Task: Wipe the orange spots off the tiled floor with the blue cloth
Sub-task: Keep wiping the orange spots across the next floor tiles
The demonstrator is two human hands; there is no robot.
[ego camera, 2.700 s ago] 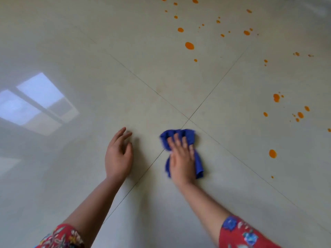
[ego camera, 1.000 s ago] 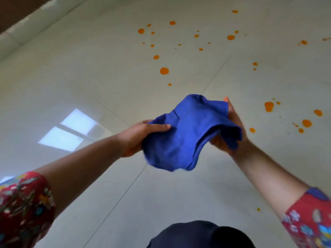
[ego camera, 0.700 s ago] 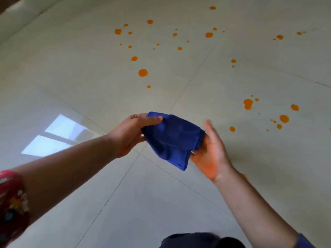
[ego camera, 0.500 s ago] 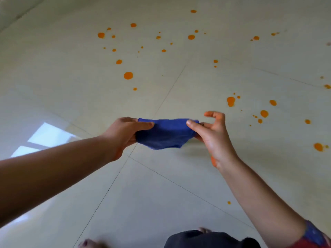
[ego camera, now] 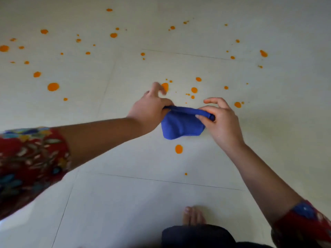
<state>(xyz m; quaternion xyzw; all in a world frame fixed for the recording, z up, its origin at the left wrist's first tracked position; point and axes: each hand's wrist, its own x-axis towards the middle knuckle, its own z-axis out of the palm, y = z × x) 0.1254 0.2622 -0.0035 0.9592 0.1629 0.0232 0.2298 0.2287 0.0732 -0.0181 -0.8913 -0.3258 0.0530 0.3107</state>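
Observation:
The blue cloth [ego camera: 180, 124] hangs folded in the air above the floor, held at its top edge by both hands. My left hand [ego camera: 149, 110] pinches its left end and my right hand [ego camera: 221, 122] pinches its right end. Several orange spots dot the pale tiled floor [ego camera: 125, 203]. One large orange spot [ego camera: 178, 149] lies just below the cloth, another orange spot [ego camera: 53, 86] sits at the left, and a cluster of smaller orange spots [ego camera: 194, 90] lies beyond my hands.
My bare foot [ego camera: 192, 214] and a dark trouser leg [ego camera: 197, 236] show at the bottom edge. Thin grout lines cross the glossy tiles. More orange drops spread across the far left and far right of the floor.
The cloth was lifted off the floor, shaken out and folded between both hands. The view has swung toward the spots, and the folded cloth now hangs lower between my hands.

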